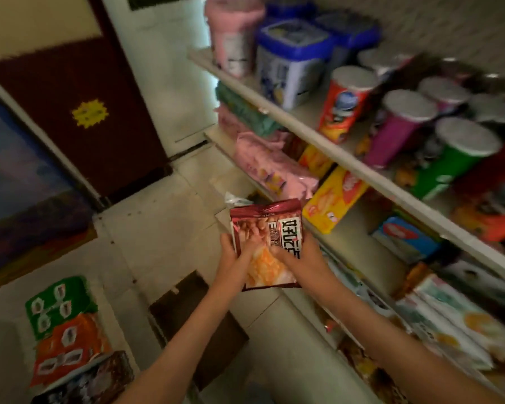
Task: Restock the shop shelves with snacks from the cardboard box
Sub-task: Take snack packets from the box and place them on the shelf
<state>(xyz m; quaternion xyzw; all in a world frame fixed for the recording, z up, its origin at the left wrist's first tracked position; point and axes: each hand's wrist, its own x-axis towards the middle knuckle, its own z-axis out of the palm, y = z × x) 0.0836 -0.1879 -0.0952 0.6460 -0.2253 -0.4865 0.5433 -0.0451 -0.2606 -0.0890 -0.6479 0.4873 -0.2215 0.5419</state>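
Red bag [267, 228] clamped in left hand [231, 253] and right hand [299, 252], unshelved. Shelves [347, 163] rightward look nearly full; box [204, 325] below, contents unseen.

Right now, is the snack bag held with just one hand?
No: the left hand and the right hand each grip a side of the red snack bag.

The snack bag [267, 243] at centre is glossy plastic film, crinkled along its sealed top. At 2 o'clock the canisters [343, 112] have shiny printed sides and matt lids. The tubs [292, 62] at 1 o'clock are smooth hard plastic. At 6 o'clock the cardboard box [225, 339] is dull, matt brown. The floor [158, 217] is smooth tile.
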